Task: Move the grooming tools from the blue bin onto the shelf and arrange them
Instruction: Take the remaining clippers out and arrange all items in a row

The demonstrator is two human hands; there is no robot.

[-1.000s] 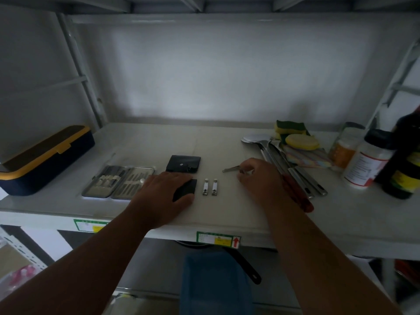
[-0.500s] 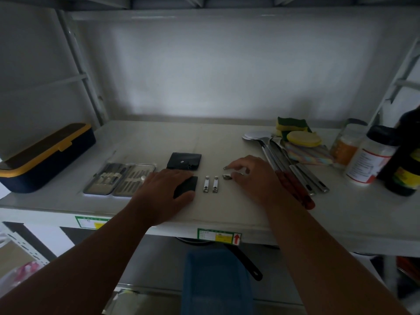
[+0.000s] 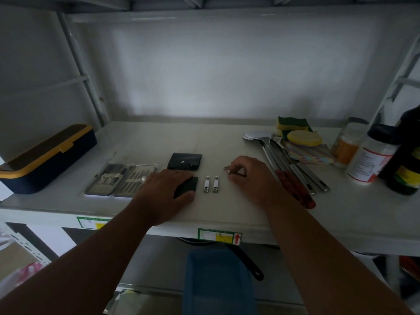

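On the white shelf (image 3: 227,144) an open manicure kit case (image 3: 121,179) lies at the left with several steel tools in it. A black snap pouch (image 3: 184,161) sits behind a second black pouch (image 3: 188,186), on which my left hand (image 3: 162,188) rests flat. Two silver nail clippers (image 3: 210,184) lie side by side to its right. My right hand (image 3: 252,176) pinches a small metal grooming tool (image 3: 228,169) low over the shelf, right of the clippers. The blue bin (image 3: 216,283) stands below the shelf's front edge.
A navy box with a yellow rim (image 3: 45,156) occupies the left end. At the right lie steel ladles with red handles (image 3: 288,169), sponges (image 3: 295,130), cloths, jars (image 3: 368,160) and a dark bottle (image 3: 406,160). A black pan handle (image 3: 247,263) shows under the shelf.
My right hand has slid left toward the clippers with the small metal tool, then drawn it slightly back and turned it. My left hand has stayed on the black pouch.
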